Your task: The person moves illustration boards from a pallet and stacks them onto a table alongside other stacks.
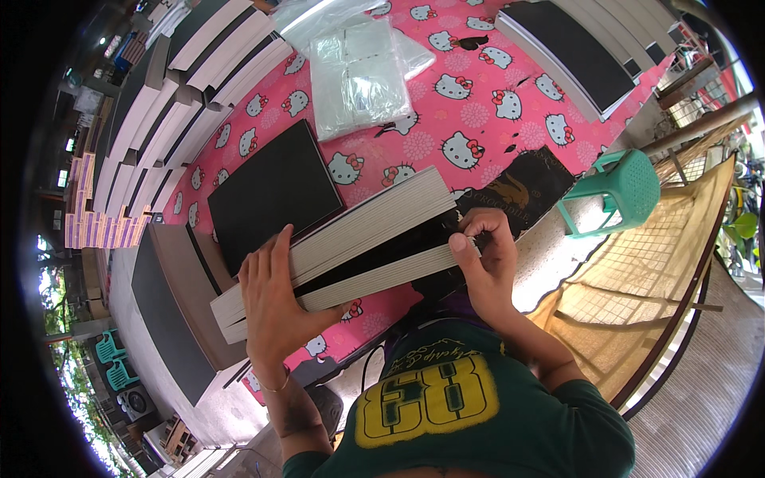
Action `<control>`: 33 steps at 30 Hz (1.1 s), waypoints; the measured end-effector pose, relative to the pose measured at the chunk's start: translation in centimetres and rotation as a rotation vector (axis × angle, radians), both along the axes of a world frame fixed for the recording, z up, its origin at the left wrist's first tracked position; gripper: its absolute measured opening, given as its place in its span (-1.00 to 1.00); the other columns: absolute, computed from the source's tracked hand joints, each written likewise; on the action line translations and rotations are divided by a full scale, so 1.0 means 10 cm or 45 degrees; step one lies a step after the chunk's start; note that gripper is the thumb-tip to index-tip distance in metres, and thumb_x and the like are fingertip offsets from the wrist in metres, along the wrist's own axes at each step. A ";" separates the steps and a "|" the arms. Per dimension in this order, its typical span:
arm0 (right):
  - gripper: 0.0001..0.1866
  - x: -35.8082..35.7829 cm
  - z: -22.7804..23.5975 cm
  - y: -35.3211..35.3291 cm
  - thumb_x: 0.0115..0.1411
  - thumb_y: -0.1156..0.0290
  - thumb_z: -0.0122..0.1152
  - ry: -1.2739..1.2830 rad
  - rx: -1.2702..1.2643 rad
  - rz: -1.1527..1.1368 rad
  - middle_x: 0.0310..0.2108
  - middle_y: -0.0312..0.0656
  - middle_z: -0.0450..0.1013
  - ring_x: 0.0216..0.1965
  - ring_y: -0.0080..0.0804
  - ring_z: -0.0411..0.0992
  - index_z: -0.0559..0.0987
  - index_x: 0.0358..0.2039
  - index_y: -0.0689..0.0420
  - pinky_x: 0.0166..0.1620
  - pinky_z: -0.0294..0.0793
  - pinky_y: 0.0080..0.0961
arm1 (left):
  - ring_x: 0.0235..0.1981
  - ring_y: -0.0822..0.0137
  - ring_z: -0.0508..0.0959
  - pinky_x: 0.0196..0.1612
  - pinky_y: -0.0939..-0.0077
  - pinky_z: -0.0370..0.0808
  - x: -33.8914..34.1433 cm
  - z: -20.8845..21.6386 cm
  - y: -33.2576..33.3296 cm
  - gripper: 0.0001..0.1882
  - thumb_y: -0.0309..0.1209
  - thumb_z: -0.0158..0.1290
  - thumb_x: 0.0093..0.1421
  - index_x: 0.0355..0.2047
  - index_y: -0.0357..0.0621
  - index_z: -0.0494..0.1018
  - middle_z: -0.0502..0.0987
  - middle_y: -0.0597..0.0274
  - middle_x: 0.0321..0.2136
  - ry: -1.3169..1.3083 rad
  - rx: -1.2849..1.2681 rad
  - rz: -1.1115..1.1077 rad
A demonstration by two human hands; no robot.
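In front of my body I hold a thick book (374, 227), tilted so that the pale page edges show. Its pages lie in two blocks with a black wedge between them, wider toward the right; whether this is one book or two I cannot tell. My left hand (275, 307) grips across the left end, fingers on the far block and thumb along the near one. At the right end, my right hand (490, 259) is closed on the corner, thumb and fingers pinched together. A flat black book (275, 195) lies just beyond my left hand.
Tall stacks of books (179, 103) line the left side, and more books (570, 60) lie at the far right. Clear plastic bags (358, 84) rest on the pink patterned tablecloth (474, 115). Grey and black boards (171, 311) lie at left. A green stool (625, 191) stands beyond the right edge.
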State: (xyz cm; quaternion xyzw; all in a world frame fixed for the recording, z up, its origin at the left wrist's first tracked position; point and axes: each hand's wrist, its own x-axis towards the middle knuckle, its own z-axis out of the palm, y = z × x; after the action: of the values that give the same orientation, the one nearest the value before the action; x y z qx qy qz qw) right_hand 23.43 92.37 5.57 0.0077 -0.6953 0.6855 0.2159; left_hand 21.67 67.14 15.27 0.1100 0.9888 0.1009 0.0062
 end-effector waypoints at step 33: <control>-0.40 -0.12 0.13 0.01 0.19 0.50 0.11 -0.149 -0.200 0.266 -0.14 -0.18 0.35 -0.13 -0.52 0.29 0.28 0.26 0.23 -0.01 0.29 -0.58 | 0.10 -0.06 0.34 0.26 0.02 0.13 -0.03 0.00 -0.01 0.15 -0.18 0.41 -0.50 0.23 -0.09 0.22 0.38 0.02 0.05 0.023 0.018 0.010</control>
State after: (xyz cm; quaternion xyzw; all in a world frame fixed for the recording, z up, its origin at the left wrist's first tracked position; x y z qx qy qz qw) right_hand 22.26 92.50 6.83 0.0232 -0.6464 0.7557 0.1023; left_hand 21.40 67.03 15.23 0.1072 0.9885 0.1069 -0.0039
